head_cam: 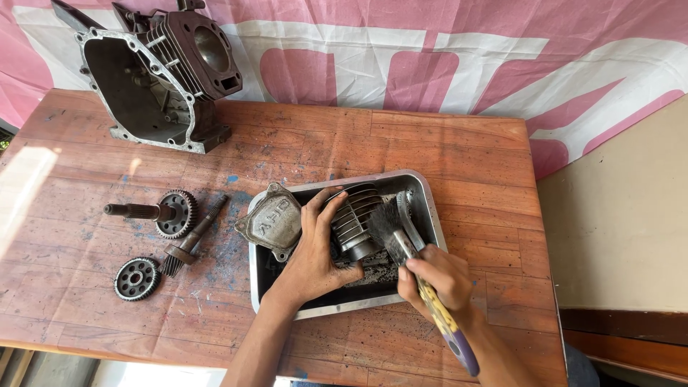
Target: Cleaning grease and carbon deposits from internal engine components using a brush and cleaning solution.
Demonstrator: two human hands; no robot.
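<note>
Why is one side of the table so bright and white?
In the head view, strong sunlight washes out the left edge of the worn wooden table; the rest is evenly lit and sharp. The left hand casts a soft shadow into the metal tray, and the black-bristled paintbrush looks slightly blurred.

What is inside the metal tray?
The metal tray holds a finned cylinder gripped by the left hand, and dark grime. The hands and paintbrush cover much of its floor.
</note>
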